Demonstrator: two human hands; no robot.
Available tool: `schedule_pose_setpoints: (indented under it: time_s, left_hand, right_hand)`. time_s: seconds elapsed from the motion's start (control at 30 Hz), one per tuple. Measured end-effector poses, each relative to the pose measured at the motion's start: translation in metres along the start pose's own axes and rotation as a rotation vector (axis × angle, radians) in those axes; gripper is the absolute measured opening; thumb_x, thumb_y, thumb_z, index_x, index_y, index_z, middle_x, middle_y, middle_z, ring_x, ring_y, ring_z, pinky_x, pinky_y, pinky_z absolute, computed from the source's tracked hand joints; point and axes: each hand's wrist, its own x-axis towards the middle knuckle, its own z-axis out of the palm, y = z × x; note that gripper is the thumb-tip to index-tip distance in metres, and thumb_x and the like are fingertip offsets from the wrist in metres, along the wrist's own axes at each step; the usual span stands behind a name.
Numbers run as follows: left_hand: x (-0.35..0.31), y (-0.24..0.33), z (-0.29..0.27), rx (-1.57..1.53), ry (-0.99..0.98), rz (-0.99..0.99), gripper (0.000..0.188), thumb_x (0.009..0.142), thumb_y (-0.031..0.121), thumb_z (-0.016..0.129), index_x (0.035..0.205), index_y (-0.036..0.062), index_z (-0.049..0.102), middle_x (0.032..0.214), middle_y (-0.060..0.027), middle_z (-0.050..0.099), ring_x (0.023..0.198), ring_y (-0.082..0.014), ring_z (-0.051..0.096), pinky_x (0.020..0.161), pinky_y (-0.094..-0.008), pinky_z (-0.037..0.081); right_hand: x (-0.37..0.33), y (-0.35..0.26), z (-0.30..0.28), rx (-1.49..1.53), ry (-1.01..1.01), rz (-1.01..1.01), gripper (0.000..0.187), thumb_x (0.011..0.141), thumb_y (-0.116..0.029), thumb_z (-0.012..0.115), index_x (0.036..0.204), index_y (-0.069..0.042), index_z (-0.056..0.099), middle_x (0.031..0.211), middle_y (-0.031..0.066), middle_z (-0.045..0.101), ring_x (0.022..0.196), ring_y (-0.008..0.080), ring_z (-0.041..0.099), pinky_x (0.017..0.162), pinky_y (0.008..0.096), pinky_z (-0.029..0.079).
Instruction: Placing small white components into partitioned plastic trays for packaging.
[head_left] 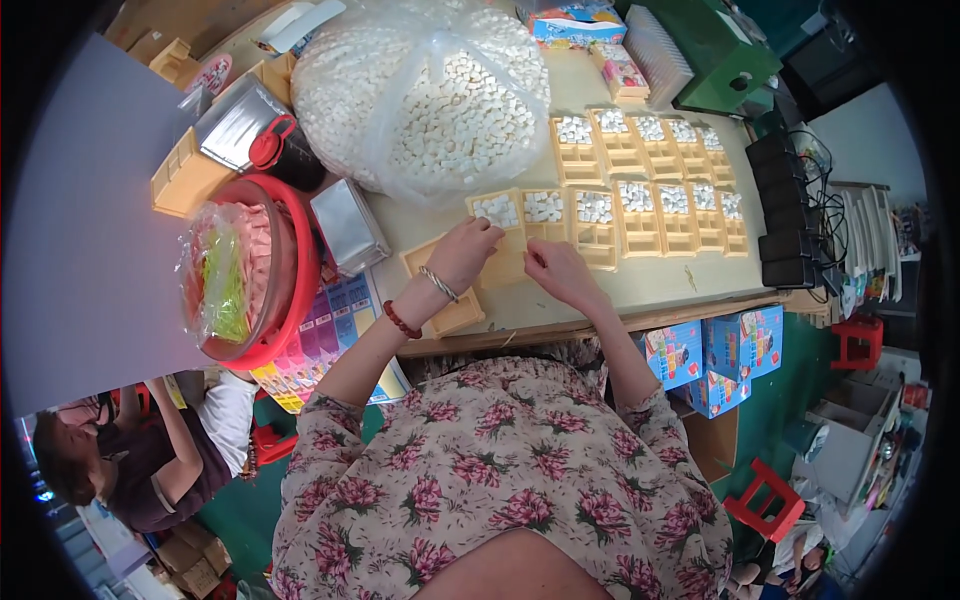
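Pale yellow, rectangular plastic compartment trays (641,237) were seen in the head view, set out in two rows on a cream-coloured tabletop (650,285), with small white cubes (594,207) held in their far compartments. The bare left hand (466,252), worn with bracelets at the wrist, was placed over the near part of the leftmost tray in the nearer row, its fingers bent. The bare right hand (562,272) was held just beside it, curled, with thumb and forefinger brought close together. The two hands were kept apart by a narrow gap; whether anything was pinched in either could not be told. Further pale yellow trays (457,314) were partly covered by the left forearm. Beyond the hands, a large clear plastic bag (345,100) was filled with white cubes. To the left, a silver metal box (350,228) was placed near a round red plastic basin (311,285).
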Motion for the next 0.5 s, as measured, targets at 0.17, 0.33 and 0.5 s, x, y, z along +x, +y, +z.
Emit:
schedule_pose_setpoints:
  time_s: [0.17,0.33,0.5]
  left_hand:
    - [-0.001,0.010,0.014,0.134,-0.036,-0.076,0.013,0.073,0.006,0.056,0.084,0.0028,0.053,0.081,-0.0119,0.055,0.083,-0.0281,0.053,0.074,-0.0361,0.045]
    - [-0.016,0.009,0.025,0.170,-0.101,-0.164,0.010,0.074,0.008,0.053,0.083,0.0022,0.052,0.083,-0.0134,0.055,0.085,-0.0289,0.054,0.072,-0.0368,0.046]
    - [-0.018,0.002,0.034,0.176,-0.146,-0.219,0.009,0.076,0.008,0.051,0.082,0.0017,0.053,0.083,-0.0151,0.055,0.084,-0.0306,0.054,0.071,-0.0375,0.046]
  right_hand:
    - [-0.009,0.012,0.024,0.006,0.056,0.015,0.016,0.076,-0.015,0.048,0.073,0.001,0.052,0.065,0.0193,0.056,0.066,0.0360,0.055,0.061,0.0439,0.042]
    - [-0.020,0.015,0.034,0.008,-0.012,0.089,0.016,0.077,-0.015,0.047,0.076,0.000,0.052,0.070,0.0193,0.057,0.070,0.0365,0.056,0.063,0.0452,0.043]
    - [-0.017,0.014,0.046,-0.094,0.056,0.057,0.021,0.083,-0.021,0.046,0.077,-0.002,0.051,0.069,0.0192,0.057,0.069,0.0372,0.056,0.061,0.0459,0.043]
